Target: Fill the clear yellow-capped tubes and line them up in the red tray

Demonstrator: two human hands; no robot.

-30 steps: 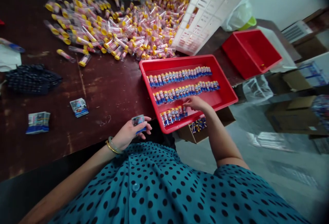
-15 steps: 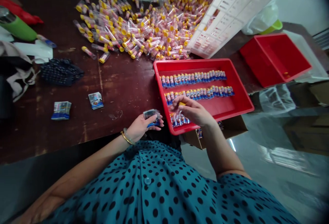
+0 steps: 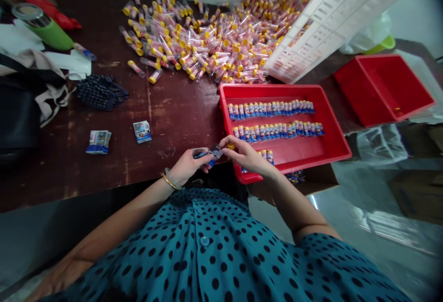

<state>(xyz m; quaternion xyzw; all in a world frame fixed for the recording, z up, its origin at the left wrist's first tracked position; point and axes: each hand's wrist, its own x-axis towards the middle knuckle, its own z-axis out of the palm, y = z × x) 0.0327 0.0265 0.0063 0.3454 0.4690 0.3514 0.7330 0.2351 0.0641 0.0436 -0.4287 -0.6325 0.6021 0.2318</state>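
Observation:
My left hand (image 3: 187, 167) is closed around a small stack of blue-and-clear printed plastic sleeves (image 3: 206, 156), just off the table's front edge. Close against it, my right hand (image 3: 247, 155) pinches a clear tube with a yellow cap (image 3: 231, 146). Its fingertips meet the sleeves; whether the tube's end is inside one is hidden. Beneath and beside my right hand lies a red tray (image 3: 337, 150) with rows of yellow-capped tubes (image 3: 277, 131) in blue printed sleeves. My right hand partly covers the nearest, shorter row.
Many loose yellow-capped tubes (image 3: 204, 45) are heaped at the back, beside a white perforated basket (image 3: 311, 29). Sleeve stacks (image 3: 98, 141) lie left, near a dark cloth (image 3: 100, 92) and green bottle (image 3: 51, 32). A red bin (image 3: 367, 94) stands right; a cardboard box (image 3: 321, 177) sits below the tray.
My right hand has moved left from over the tray's near row to my left hand, bringing the tube to the sleeves. The view has shifted slightly.

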